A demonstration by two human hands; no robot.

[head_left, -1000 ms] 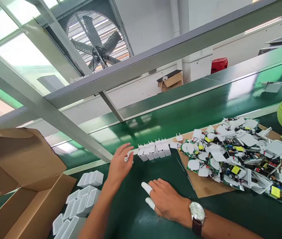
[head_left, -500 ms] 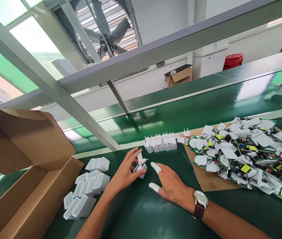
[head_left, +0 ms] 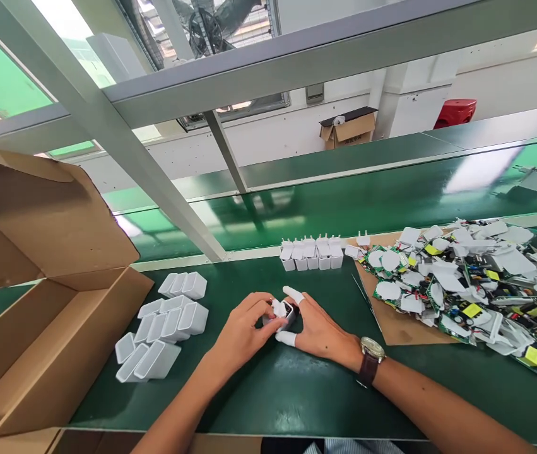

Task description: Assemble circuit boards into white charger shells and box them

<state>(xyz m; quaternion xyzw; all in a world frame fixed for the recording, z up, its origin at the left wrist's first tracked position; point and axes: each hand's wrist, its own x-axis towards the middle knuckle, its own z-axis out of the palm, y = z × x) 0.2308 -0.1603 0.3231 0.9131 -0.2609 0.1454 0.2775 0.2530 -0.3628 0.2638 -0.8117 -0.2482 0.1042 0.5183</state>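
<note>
Between my hands, low over the green table, is a white power adapter, its housing with the top off and dark parts showing inside. My left hand is closed, pinching the adapter's white cover piece at the top left. Around the housing's right side curve the thumb and index finger of my right hand, both in white finger cots. Its other fingers are hidden. Behind my hands stands a row of white adapters with plug pins up. To the left sit several empty white housings in groups.
An open cardboard box stands at the left. On the right, a heap of circuit boards with white covers lies on a cardboard sheet. Thin tweezers lie beside the sheet. A metal frame rises behind the table.
My right hand has come in from the right and now surrounds the adapter's housing. My left hand has lowered the raised white cover piece towards the housing. The view has tilted down.
</note>
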